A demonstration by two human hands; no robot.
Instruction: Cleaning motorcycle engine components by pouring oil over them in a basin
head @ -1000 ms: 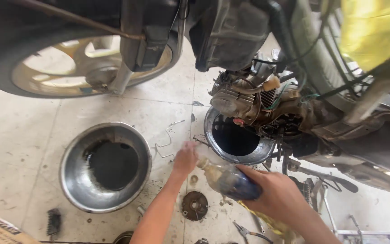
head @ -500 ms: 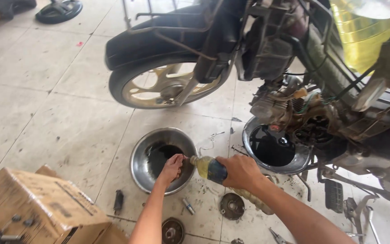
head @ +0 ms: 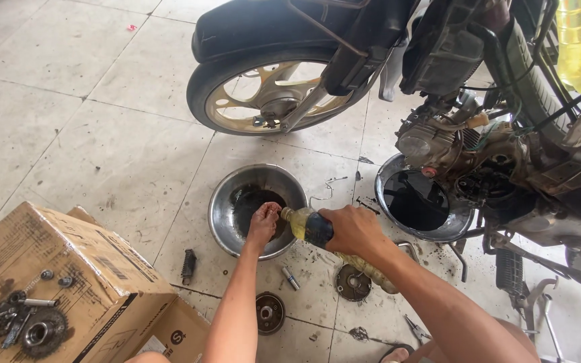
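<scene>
My right hand point(head: 352, 230) grips a plastic bottle point(head: 308, 225) of yellowish liquid with a dark label, tilted so its neck points left. My left hand point(head: 263, 222) pinches at the bottle's mouth, fingers closed around the cap end. Both hands hover over the right rim of a steel bowl point(head: 226, 195) holding dark oily liquid on the tiled floor.
A motorcycle point(head: 438, 67) stands behind, its engine over a second steel bowl point(head: 462, 225) of black oil. A cardboard box point(head: 95, 269) with a sprocket and small parts on top sits at left. Round clutch parts point(head: 352, 282), a bolt and tools lie on the floor.
The view has shifted so the bowls and motorcycle sit further right. My hands with the bottle now hang over the left bowl's rim, left fingers at the bottle's mouth.
</scene>
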